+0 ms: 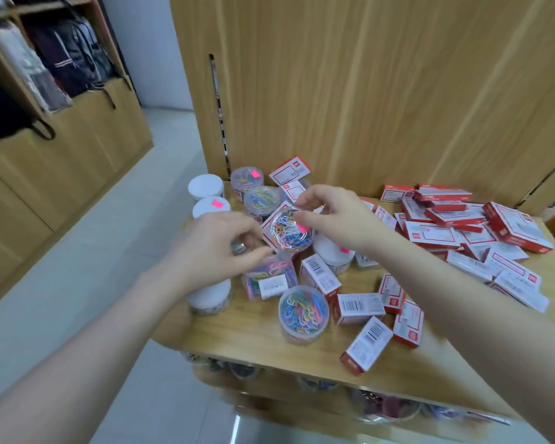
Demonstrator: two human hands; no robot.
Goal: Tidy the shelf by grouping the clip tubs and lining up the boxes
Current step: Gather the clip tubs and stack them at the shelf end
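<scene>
Clip tubs and red-and-white boxes lie jumbled on a wooden shelf in front of me. My right hand holds one clear round tub of coloured paper clips by its rim, my fingers curled and pinching it above the clutter near the middle of the shelf. My left hand is just beside that tub on its left, fingers bent and close together; I cannot tell whether they grip anything. Below my hands a square clear tub of clips lies on its side, and an open-looking round tub of clips stands near the front edge. Two white-lidded tubs stand at the left back corner, with two more clip tubs beside them. Loose boxes lie scattered at the front, showing barcodes. A heap of boxes covers the shelf's right side, tilted and overlapping.
</scene>
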